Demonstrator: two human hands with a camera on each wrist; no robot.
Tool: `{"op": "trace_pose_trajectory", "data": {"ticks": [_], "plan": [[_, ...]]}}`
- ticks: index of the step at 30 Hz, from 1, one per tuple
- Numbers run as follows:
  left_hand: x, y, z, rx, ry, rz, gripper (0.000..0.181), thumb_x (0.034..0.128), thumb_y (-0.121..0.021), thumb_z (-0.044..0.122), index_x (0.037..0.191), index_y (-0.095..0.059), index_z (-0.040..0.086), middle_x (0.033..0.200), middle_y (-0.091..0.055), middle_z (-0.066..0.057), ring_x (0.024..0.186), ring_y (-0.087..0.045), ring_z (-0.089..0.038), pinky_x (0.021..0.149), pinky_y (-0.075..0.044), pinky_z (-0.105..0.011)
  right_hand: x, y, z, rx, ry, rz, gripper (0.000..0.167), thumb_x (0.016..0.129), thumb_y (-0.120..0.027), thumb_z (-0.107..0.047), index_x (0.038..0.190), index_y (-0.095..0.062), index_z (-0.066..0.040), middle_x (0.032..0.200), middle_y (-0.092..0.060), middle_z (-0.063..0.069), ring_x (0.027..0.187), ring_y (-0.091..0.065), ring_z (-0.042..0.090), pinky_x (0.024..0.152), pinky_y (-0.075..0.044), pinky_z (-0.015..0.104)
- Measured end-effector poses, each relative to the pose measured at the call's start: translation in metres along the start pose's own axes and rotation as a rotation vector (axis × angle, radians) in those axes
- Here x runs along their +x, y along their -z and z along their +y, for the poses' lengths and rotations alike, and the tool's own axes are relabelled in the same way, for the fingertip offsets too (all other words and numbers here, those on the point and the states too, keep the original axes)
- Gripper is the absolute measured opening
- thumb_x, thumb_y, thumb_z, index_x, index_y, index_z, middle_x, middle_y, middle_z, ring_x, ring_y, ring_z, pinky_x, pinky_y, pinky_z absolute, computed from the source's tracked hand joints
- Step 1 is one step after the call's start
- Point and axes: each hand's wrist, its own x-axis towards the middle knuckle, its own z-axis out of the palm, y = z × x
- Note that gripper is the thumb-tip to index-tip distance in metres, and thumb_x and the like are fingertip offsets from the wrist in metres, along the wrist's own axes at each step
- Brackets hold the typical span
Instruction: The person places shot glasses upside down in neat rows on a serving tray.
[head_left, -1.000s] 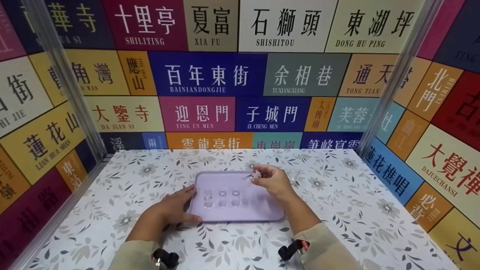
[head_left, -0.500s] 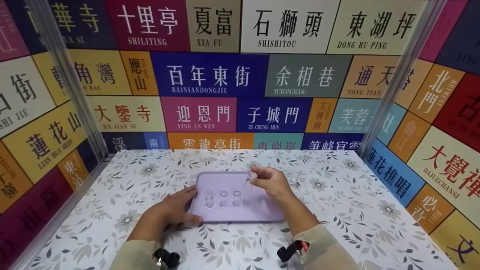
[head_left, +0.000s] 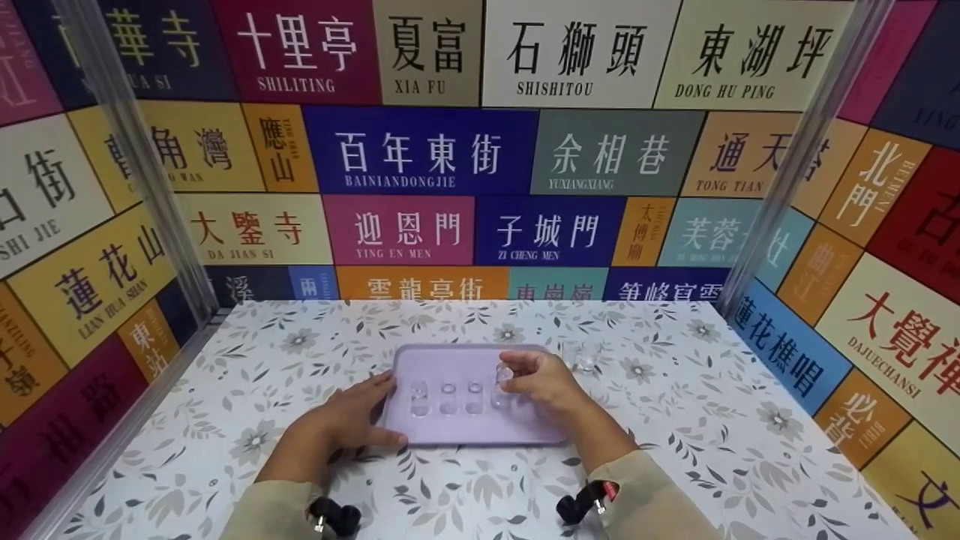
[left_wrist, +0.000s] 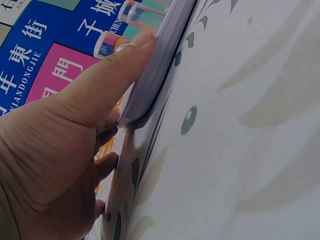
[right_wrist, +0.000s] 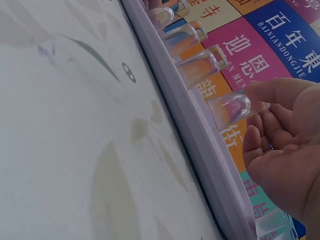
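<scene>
A lilac tray [head_left: 480, 433] lies on the table with several small clear glasses on it in a row, among them a middle glass [head_left: 448, 399] and a leftmost glass [head_left: 418, 400]. My left hand [head_left: 337, 416] holds the tray's near left corner, thumb [left_wrist: 125, 60] over the near rim and fingers along the left side. Between thumb and fingertips my right hand [head_left: 544, 382] pinches another clear glass [right_wrist: 230, 109] by its upper end, at the row's right end. Whether that glass touches the tray I cannot tell.
More clear glasses [head_left: 583, 355] stand on the flower-patterned table [head_left: 480, 495], just past the tray's far right corner. Walls of coloured sign panels [head_left: 420, 150] close off the back and both sides.
My right hand has moved down and slightly nearer over the tray, and the glass in it has come from tilted to upright beside the row. My left hand stays in place.
</scene>
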Motion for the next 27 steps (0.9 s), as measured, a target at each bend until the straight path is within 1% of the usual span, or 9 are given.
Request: {"op": "trace_pose_trajectory", "data": {"ticks": [4, 5, 11, 14, 15, 17, 20, 23, 27], "plan": [[0.000, 0.000, 0.000, -0.015, 0.003, 0.000, 0.124, 0.0711, -0.087, 0.075, 0.171, -0.028, 0.030, 0.182, -0.016, 0.010, 0.169, -0.014, -0.038, 0.135, -0.003, -0.069, 0.000, -0.001, 0.005, -0.029, -0.008, -0.068, 0.063, 0.077, -0.081, 0.015, 0.138, -0.067, 0.005, 0.121, -0.078, 0.018, 0.099, -0.071, 0.014, 0.072, -0.059, 0.018], [0.000, 0.000, 0.000, -0.019, 0.004, -0.001, 0.124, 0.0711, -0.087, 0.075, 0.171, -0.028, 0.030, 0.182, -0.016, 0.010, 0.169, -0.014, -0.038, 0.135, -0.003, -0.070, -0.001, -0.002, 0.005, -0.039, -0.011, -0.080, 0.064, 0.077, -0.081, 0.014, 0.139, -0.067, 0.005, 0.122, -0.078, 0.018, 0.099, -0.071, 0.014, 0.071, -0.059, 0.018], [-0.001, 0.001, 0.000, -0.017, 0.010, -0.004, 0.124, 0.0712, -0.086, 0.075, 0.171, -0.028, 0.030, 0.182, -0.016, 0.010, 0.169, -0.013, -0.039, 0.135, -0.003, -0.071, -0.001, -0.004, 0.006, -0.058, -0.033, -0.118, 0.064, 0.078, -0.083, 0.010, 0.139, -0.068, 0.002, 0.125, -0.077, 0.017, 0.102, -0.070, 0.015, 0.074, -0.060, 0.019], [-0.001, 0.001, 0.000, -0.020, 0.017, -0.005, 0.125, 0.0704, -0.087, 0.076, 0.171, -0.028, 0.031, 0.182, -0.016, 0.011, 0.169, -0.012, -0.040, 0.135, -0.003, -0.071, -0.002, -0.002, 0.003, -0.050, -0.028, -0.136, 0.063, 0.080, -0.082, 0.007, 0.141, -0.066, 0.002, 0.127, -0.075, 0.019, 0.101, -0.069, 0.015, 0.073, -0.060, 0.022], [-0.001, 0.001, 0.000, -0.022, 0.018, -0.005, 0.125, 0.0702, -0.087, 0.075, 0.171, -0.028, 0.031, 0.182, -0.016, 0.011, 0.169, -0.012, -0.040, 0.135, -0.003, -0.071, -0.002, -0.001, 0.002, -0.045, -0.024, -0.135, 0.063, 0.081, -0.082, 0.007, 0.142, -0.066, 0.002, 0.128, -0.075, 0.018, 0.101, -0.069, 0.016, 0.073, -0.061, 0.023], [0.000, 0.001, -0.001, -0.024, 0.010, -0.004, 0.124, 0.0709, -0.088, 0.074, 0.171, -0.029, 0.030, 0.182, -0.016, 0.010, 0.169, -0.013, -0.039, 0.135, -0.003, -0.071, -0.002, 0.004, -0.002, -0.037, -0.014, -0.120, 0.063, 0.082, -0.082, 0.005, 0.143, -0.065, 0.001, 0.130, -0.074, 0.018, 0.105, -0.069, 0.018, 0.077, -0.061, 0.024], [0.000, 0.000, -0.002, -0.019, 0.002, -0.004, 0.123, 0.0722, -0.088, 0.073, 0.171, -0.029, 0.029, 0.182, -0.017, 0.010, 0.169, -0.014, -0.039, 0.135, -0.003, -0.071, 0.000, 0.015, -0.006, -0.028, -0.001, -0.070, 0.063, 0.084, -0.083, 0.002, 0.144, -0.065, -0.001, 0.133, -0.073, 0.017, 0.114, -0.069, 0.025, 0.088, -0.061, 0.022], [0.001, -0.001, -0.002, -0.019, 0.004, -0.005, 0.122, 0.0727, -0.088, 0.073, 0.171, -0.029, 0.030, 0.182, -0.017, 0.011, 0.168, -0.014, -0.040, 0.134, -0.006, -0.073, 0.002, 0.030, -0.007, -0.003, 0.003, -0.027, 0.064, 0.086, -0.084, -0.001, 0.147, -0.063, -0.004, 0.138, -0.072, 0.017, 0.126, -0.066, 0.031, 0.097, -0.060, 0.020], [0.002, -0.001, -0.002, -0.029, 0.018, -0.005, 0.123, 0.0711, -0.088, 0.073, 0.171, -0.029, 0.032, 0.181, -0.016, 0.013, 0.169, -0.013, -0.041, 0.133, -0.006, -0.074, 0.005, 0.051, -0.007, 0.046, 0.014, 0.008, 0.065, 0.091, -0.080, 0.002, 0.152, -0.058, -0.005, 0.146, -0.067, 0.021, 0.131, -0.065, 0.031, 0.097, -0.062, 0.021]]}}
